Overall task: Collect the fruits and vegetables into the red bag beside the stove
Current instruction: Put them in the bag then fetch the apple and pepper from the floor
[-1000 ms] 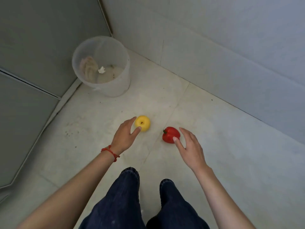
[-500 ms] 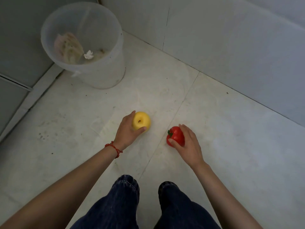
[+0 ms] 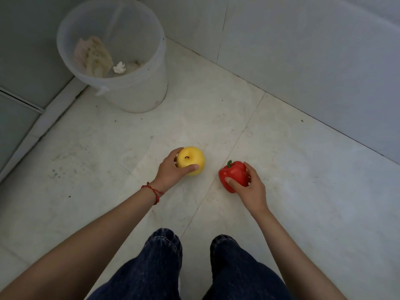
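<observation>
Here we have a yellow apple (image 3: 191,160) near the middle of the pale tiled floor (image 3: 292,191), stem dimple up, with our left hand (image 3: 173,171) wrapped on its near-left side: thumb across the front, fingers (image 3: 174,153) curled over the far-left edge, so the hand is grasping the apple. Whether the apple has left the floor we cannot tell. Just to its right, across a grout line, our right hand (image 3: 249,187) grips a red bell pepper (image 3: 233,176) from the right, thumb on its front face and fingers behind, green stem pointing up and away.

A red string bracelet (image 3: 152,190) circles the left wrist. Our dark denim knees (image 3: 164,263) fill the near edge of the floor below both arms.

Farther out, toward the floor's far-left corner, stands a translucent white bucket (image 3: 138,92), upright, with crumpled pale rags (image 3: 93,57) inside. It stands well apart from both fruits. Grey wall panels (image 3: 303,57) close the floor's far and left edges. Nothing lies between our hands and the two pieces.
</observation>
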Demonstrator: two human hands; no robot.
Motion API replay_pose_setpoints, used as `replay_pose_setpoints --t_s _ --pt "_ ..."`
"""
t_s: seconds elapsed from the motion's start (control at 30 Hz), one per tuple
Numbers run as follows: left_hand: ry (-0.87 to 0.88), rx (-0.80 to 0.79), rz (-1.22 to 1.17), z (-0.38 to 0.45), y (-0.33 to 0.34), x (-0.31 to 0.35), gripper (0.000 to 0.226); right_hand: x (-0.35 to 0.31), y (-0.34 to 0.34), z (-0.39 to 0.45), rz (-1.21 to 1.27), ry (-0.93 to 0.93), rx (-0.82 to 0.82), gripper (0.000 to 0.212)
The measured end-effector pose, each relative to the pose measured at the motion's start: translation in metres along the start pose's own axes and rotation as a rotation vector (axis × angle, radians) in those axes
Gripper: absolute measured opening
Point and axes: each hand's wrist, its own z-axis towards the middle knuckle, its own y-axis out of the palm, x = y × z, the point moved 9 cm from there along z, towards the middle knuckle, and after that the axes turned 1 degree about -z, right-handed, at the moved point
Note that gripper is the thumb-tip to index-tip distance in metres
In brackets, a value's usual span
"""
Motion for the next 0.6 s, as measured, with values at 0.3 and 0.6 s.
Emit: replay_pose_setpoints --t_s 0.3,0.6 --pt "-0.042 0.024 -0.109 -0.085 -0.025 0.046 0.064 -0.055 -0.042 -0.069 0.194 0.099 0.027 0.065" --pt "-0.074 0.117 -0.108 -0.207 -0.078 0.133 0.065 -0.152 -0.116 -0.171 0.274 0.129 0.053 0.065"
